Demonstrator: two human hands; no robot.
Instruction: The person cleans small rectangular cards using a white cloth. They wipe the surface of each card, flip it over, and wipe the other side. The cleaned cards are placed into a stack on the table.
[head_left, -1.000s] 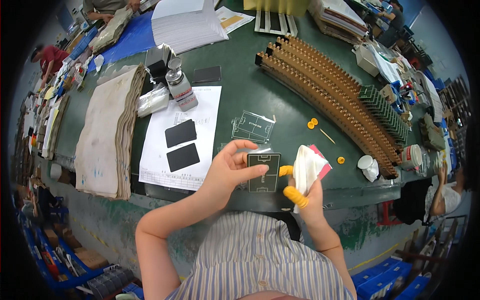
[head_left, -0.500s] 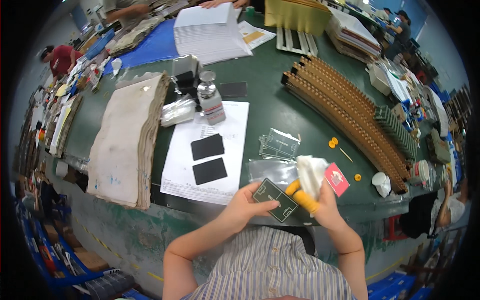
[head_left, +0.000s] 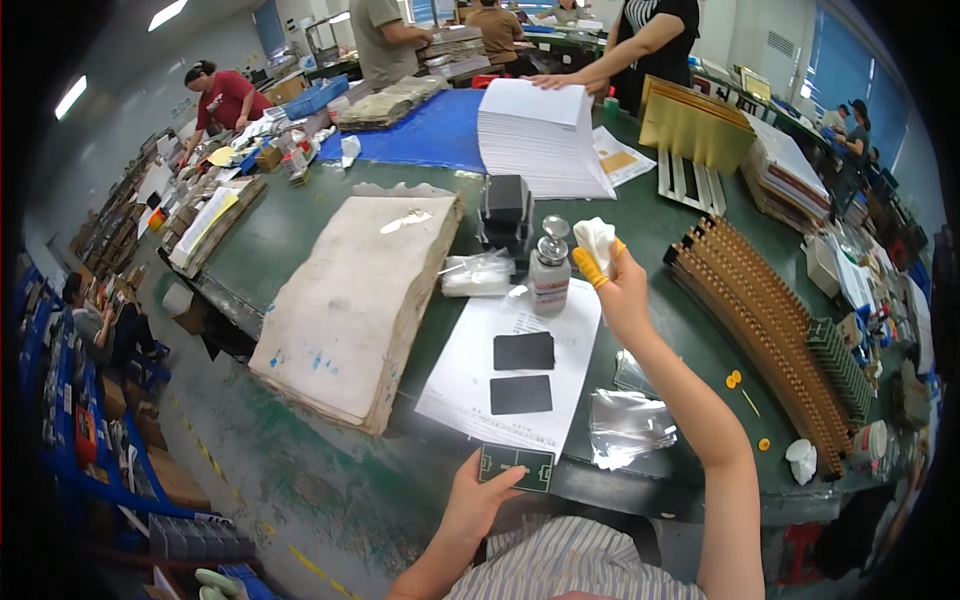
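My left hand [head_left: 472,507] grips a dark green card [head_left: 515,469] with pale line markings, thumb on its face, at the table's near edge. Farther out, my right hand [head_left: 622,287] wears yellow finger cots and pinches a wad of white cloth [head_left: 595,238]. Just left of that cloth stands a bottle with a metal pump top [head_left: 550,267]; whether they touch I cannot tell. Two black stacks of cards, a far one [head_left: 524,351] and a near one [head_left: 520,395], lie on a printed white sheet [head_left: 455,385]. Clear plastic sleeves [head_left: 630,428] lie beside my right forearm.
A thick stack of worn boards [head_left: 345,300] is at left. Long wooden slotted racks [head_left: 760,330] run along the right, with green cards [head_left: 838,365] standing at their side. Small yellow pieces [head_left: 734,379] lie nearer. Across the table, a person's hand rests on a tall paper stack [head_left: 545,140].
My right hand has reached forward with the white cloth to the pump bottle. My left hand still holds the green card, now turned level. The view has tilted up, and the red card is out of sight.
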